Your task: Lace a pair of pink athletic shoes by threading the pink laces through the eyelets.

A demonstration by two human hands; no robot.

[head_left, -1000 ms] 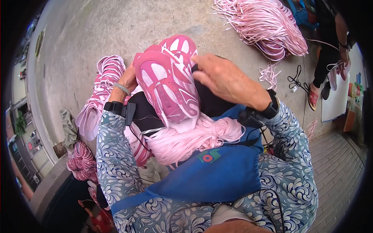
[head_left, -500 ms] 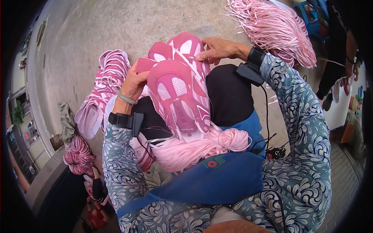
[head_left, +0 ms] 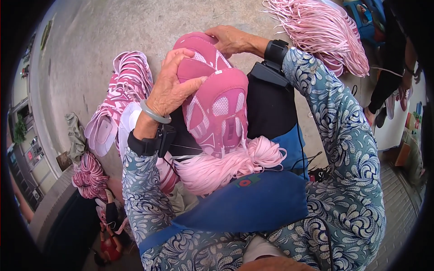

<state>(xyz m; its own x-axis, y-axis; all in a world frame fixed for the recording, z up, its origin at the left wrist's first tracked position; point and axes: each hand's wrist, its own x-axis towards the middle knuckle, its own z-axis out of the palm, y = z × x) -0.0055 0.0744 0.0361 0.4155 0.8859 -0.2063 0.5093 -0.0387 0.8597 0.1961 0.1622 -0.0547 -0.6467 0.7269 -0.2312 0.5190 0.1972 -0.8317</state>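
Over my lap lie several pink shoe uppers [head_left: 220, 118] with white mesh panels, overlapping, toe ends away from me. My left hand [head_left: 174, 83] is closed on the toe edges at their left side, its thumb on the front upper and its fingers over the one behind. My right hand [head_left: 230, 39] holds the edge of the farthest upper [head_left: 199, 43] at its upper right; some fingertips are hidden behind it. Close to my body, a bundle of pale pink shoelaces [head_left: 217, 168] lies across my lap, touching the heel end of the front upper.
A row of stacked pink-and-white uppers [head_left: 121, 97] lies left of my knees, with a striped pink bundle [head_left: 89, 176] nearer. A large heap of pink laces [head_left: 318, 36] sits at far right. Another person's arm [head_left: 409, 58] shows beside it. A black cable [head_left: 300, 135] hangs from my right wrist.
My left hand has moved up and right over the toe edges, tilting the front upper. My right hand has shifted up and left to the farthest upper's edge.
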